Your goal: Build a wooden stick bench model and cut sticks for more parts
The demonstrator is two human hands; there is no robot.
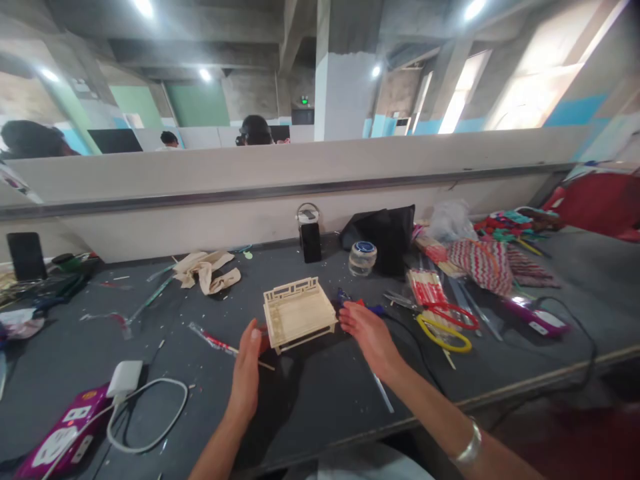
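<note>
A small model bench or bed made of thin pale wooden sticks stands on the dark table, a low railing along its back. My left hand is beside its left end, fingers stretched out and thumb up. On the other side my right hand has its fingers extended close to the model's right corner. Whether either hand touches the wood I cannot tell. Partly hidden behind my right hand lies a blue and red tool with a black cord. A red-printed plastic wrapper and a loose stick lie near my left hand.
Scissors with red and yellow handles lie right, beside packets of sticks. A lidded jar and a phone stand behind. Purple power strips with cables lie at left and right. People sit beyond the partition.
</note>
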